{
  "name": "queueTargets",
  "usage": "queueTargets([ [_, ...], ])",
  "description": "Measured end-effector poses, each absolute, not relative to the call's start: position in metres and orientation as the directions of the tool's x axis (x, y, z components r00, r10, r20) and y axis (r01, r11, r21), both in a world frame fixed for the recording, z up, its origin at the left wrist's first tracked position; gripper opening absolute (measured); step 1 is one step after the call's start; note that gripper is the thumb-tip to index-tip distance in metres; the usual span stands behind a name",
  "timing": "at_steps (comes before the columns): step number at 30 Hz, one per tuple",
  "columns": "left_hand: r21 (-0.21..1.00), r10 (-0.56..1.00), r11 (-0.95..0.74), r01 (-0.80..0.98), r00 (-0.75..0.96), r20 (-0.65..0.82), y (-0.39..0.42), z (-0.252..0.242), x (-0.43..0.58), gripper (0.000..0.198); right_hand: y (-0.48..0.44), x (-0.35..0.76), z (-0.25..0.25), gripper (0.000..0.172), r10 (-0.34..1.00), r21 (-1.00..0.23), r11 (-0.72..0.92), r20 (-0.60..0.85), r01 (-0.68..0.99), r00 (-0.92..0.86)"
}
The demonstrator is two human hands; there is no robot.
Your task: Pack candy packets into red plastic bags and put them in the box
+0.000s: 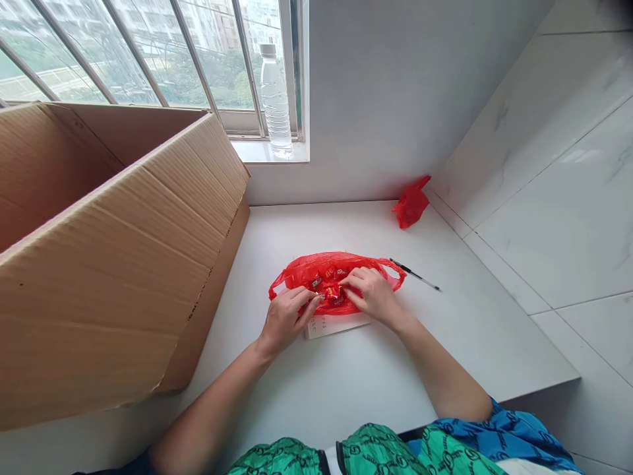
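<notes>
A red plastic bag (336, 259) lies spread open on the white table, with several red-wrapped candies (329, 272) inside it. Over the bag's mouth, my left hand (287, 318) is closed, thumb and forefinger pinching the left end of a shiny red candy wrapper (334, 293). From the other side my right hand (374, 295) reaches in, its fingers bent and closed at the same candy's right end. My fingers partly cover the candy. Under the bag's near edge a white sheet or booklet (336, 326) with small print sticks out.
To the right of the bag lies a black-and-clear pen (418, 274). A small crumpled red bag (412, 203) sits by the back wall. A large open cardboard box (123, 264) stands at the left. On the windowsill is a clear water bottle (275, 102).
</notes>
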State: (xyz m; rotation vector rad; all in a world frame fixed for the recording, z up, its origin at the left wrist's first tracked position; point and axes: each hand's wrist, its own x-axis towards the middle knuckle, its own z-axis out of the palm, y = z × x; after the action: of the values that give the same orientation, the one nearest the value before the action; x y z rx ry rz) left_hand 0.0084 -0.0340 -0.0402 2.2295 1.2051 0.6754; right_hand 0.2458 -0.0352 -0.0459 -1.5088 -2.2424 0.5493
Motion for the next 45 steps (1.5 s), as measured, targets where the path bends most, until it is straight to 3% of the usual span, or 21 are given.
queueTargets([
  [4,0.633,0.857,-0.475,0.612,0.484,0.176,-0.034,-0.041,0.009,0.028,-0.038,0.245,-0.046,0.016,0.910,-0.631,0.326,0.007,0.704,-0.415],
  [8,0.629,0.856,-0.480,0.611,0.485,0.182,-0.033,-0.042,0.009,0.028,-0.040,0.246,-0.046,0.011,0.919,-0.658,0.264,-0.050,0.705,-0.391],
  [16,0.628,0.857,-0.477,0.615,0.485,0.175,-0.033,-0.041,0.009,0.030,-0.039,0.246,-0.041,0.006,0.916,-0.773,0.255,0.000,0.581,-0.402],
  [19,0.629,0.857,-0.476,0.615,0.485,0.175,-0.033,-0.041,0.009,0.029,-0.038,0.246,-0.039,0.013,0.924,-0.797,0.284,0.079,0.533,-0.375],
  [25,0.624,0.855,-0.490,0.609,0.473,0.211,-0.033,-0.041,0.009,0.026,-0.037,0.248,-0.039,0.014,0.950,-0.786,0.305,0.212,0.538,-0.229],
  [29,0.638,0.860,-0.489,0.595,0.449,0.242,-0.031,-0.038,0.006,0.023,-0.035,0.250,-0.039,0.016,0.953,-0.725,0.301,0.197,0.620,-0.232],
  [32,0.663,0.892,-0.449,0.599,0.337,0.300,-0.026,-0.031,-0.002,0.019,-0.035,0.260,-0.029,0.016,0.950,-0.636,0.310,0.234,0.707,-0.206],
  [35,0.672,0.933,-0.338,0.659,0.138,0.334,-0.021,-0.019,-0.015,0.021,-0.039,0.282,-0.011,0.017,0.940,-0.572,0.252,0.337,0.781,-0.056],
  [39,0.596,0.985,-0.110,0.795,0.005,0.175,-0.024,-0.010,-0.035,0.037,-0.056,0.314,-0.002,0.027,0.931,-0.494,0.009,0.322,0.869,0.174],
  [42,0.495,1.000,-0.004,0.869,0.014,-0.016,-0.032,-0.011,-0.045,0.038,-0.069,0.326,-0.013,0.036,0.968,-0.464,-0.091,0.166,0.881,0.187],
  [45,0.470,0.986,0.019,0.882,0.061,-0.155,-0.037,-0.005,-0.047,0.030,-0.075,0.328,-0.017,0.033,0.989,-0.502,-0.110,0.032,0.858,0.145],
])
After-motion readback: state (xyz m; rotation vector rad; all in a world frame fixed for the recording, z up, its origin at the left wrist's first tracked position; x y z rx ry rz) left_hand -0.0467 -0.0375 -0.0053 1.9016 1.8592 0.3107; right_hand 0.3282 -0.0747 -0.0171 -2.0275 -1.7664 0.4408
